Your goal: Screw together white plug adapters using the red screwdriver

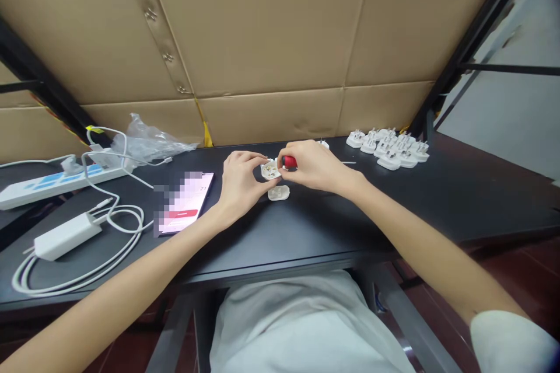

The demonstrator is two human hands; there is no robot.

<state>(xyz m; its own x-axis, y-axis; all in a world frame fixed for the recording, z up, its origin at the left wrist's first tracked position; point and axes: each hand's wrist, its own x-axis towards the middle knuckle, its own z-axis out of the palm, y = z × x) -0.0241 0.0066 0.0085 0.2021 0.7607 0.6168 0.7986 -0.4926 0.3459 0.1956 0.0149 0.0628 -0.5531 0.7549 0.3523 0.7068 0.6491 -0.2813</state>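
Note:
My left hand pinches the left side of an opened white plug housing, whose inside with small metal parts faces up. My right hand is closed on a red-handled screwdriver, its fingertips at the right edge of the housing. A thin metal shaft shows beyond the right hand and seems to belong to this screwdriver. A loose white plug cover lies on the table just below the housing. Behind the right hand, another white plug is partly hidden.
Several white plugs sit grouped at the back right of the black table. To the left lie a phone, a white power adapter with coiled cable, a power strip and a clear plastic bag. Cardboard stands behind.

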